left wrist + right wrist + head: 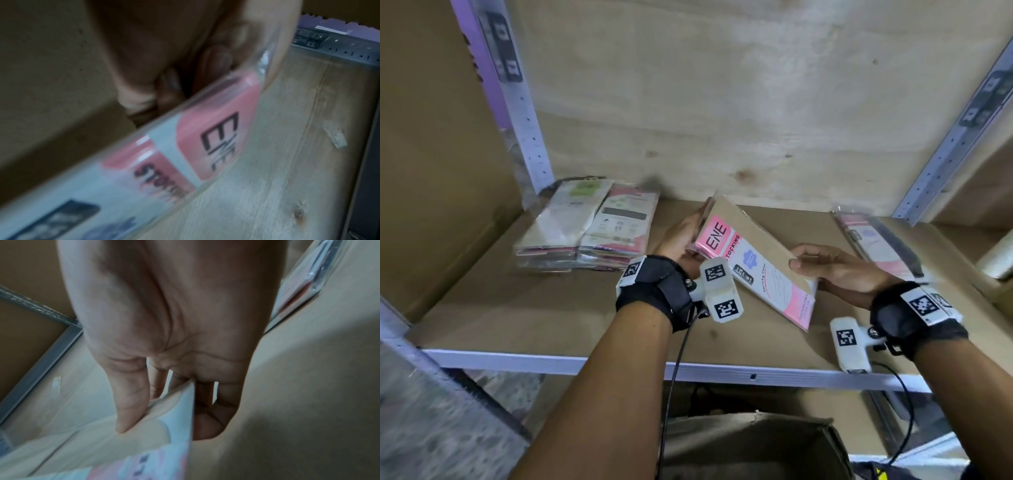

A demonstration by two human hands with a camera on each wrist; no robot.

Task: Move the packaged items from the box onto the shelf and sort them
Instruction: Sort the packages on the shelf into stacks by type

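A pink and white stocking packet (753,260) with a tan window hangs tilted above the shelf board (558,318), held at both ends. My left hand (681,240) grips its top end, where the letters "ENE" (222,142) show. My right hand (825,267) pinches the bottom end between thumb (131,404) and fingers. Two stacks of similar packets (589,226) lie at the shelf's back left. One more pink packet (876,240) lies flat at the back right. The cardboard box (753,445) stands open below the shelf's front rail.
A plywood back panel (722,102) closes the shelf. Perforated metal uprights (524,113) stand at left and right (955,137). A white roll (1000,263) sits at the far right. The front rail (619,363) runs under my forearms. Bare board lies between the stacks and the right packet.
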